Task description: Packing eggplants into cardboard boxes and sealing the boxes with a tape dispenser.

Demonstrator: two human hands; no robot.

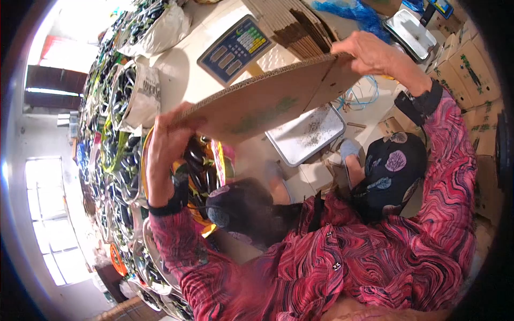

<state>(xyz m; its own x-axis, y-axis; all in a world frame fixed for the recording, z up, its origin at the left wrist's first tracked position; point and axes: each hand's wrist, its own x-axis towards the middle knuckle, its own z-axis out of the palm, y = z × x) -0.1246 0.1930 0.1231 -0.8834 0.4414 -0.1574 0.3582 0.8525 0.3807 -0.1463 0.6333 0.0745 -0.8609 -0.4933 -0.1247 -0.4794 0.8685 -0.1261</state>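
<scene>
A flat, folded sheet of corrugated cardboard with a green print hangs tilted in front of me, held up by both hands. My left hand grips its near left end, and my right hand is closed around the far right end. Partly hidden below the cardboard is the white weighing platform of a scale, with dirt on it. The scale's display panel with its keypad rises just beyond the cardboard. Under my left forearm, dark eggplants fill a container lined with yellow.
Sacks of eggplants crowd the left side. A stack of flattened cardboard lies beyond the scale. Printed cardboard boxes are piled at the right. A second scale platform sits near blue plastic; blue strapping lies on the floor.
</scene>
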